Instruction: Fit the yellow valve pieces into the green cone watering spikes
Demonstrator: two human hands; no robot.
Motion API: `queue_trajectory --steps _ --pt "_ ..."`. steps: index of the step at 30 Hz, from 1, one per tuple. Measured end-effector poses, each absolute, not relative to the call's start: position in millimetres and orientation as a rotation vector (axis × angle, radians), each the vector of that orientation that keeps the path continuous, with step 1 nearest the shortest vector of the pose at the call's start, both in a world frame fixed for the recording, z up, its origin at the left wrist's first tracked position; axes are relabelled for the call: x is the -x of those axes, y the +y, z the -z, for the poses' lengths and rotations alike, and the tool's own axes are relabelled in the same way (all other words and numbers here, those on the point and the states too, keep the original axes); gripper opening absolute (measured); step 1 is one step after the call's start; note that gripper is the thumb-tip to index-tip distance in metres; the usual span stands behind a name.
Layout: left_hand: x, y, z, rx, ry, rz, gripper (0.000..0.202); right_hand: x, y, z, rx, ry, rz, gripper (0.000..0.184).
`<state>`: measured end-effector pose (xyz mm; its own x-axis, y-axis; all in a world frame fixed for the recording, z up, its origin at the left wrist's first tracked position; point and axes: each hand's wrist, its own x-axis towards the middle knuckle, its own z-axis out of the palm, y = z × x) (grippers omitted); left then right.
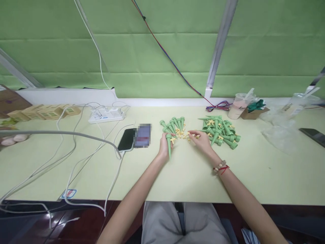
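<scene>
Grey-trousered lap below, one green cone between two working hands

Grey trousers [162, 223] fill the foreground, the wearer seated against the pale yellow-green tabletop [188, 183], so that both forearms reach over its edge. At the left hand [164, 147], the fingers are curled around a green plastic cone-shaped spike [169, 145], its wide ribbed cap uppermost and its point aimed back at the body; that grip probably keeps the cap end accessible to the other hand. A small yellow plastic fitting [173, 140] shows at its right side, though whether it is seated in the spike cannot be told.

Across a narrow gap, the right hand [203, 142] brings thumb and fingertips together, pinching what appears to be a tiny yellow plastic piece [188, 134], mostly hidden. Such a fingertip hold seems suited to so small a part. Beaded and red-string bracelets [220, 167] circle that wrist.

Loose yellow fittings [180, 133] lie just beyond and between the hands, likely for easy reach from either side. Behind the left hand, a group of green spikes [175, 123] lies fanned, caps away from the body; beside the right, a jumbled heap of green spikes [218, 132] has yellow bits among it. A dark-screened phone [127, 139] rests well left, apparently there because its white cable [115, 183] tethers it.
</scene>
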<state>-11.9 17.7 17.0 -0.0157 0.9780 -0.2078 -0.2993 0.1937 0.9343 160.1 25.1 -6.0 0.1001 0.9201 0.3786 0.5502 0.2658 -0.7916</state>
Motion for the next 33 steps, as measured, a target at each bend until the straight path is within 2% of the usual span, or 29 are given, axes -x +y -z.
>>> queue_trajectory --steps 3,11,20,24,30,33 --pt "13 19 -17 -0.802 1.065 -1.188 0.038 -150 19 -3 1.188 -1.595 -0.652 0.027" --pt "13 19 -13 -0.857 1.065 -1.212 0.035 -137 3 -12 1.043 -1.696 -0.712 0.020" --pt "12 13 -9 -1.426 1.216 -1.398 0.030 -133 1 -10 1.083 -1.729 -0.705 0.015" --pt "12 10 -6 -1.583 1.191 -1.477 0.029 -129 -1 -9 1.164 -1.739 -0.722 0.020" --pt "11 9 -2 -1.639 1.199 -1.440 0.028 -126 -4 -6 1.177 -1.796 -0.818 0.042" --pt "11 11 -4 -1.602 1.206 -1.450 0.027 -126 -3 -6 1.140 -1.783 -0.868 0.040"
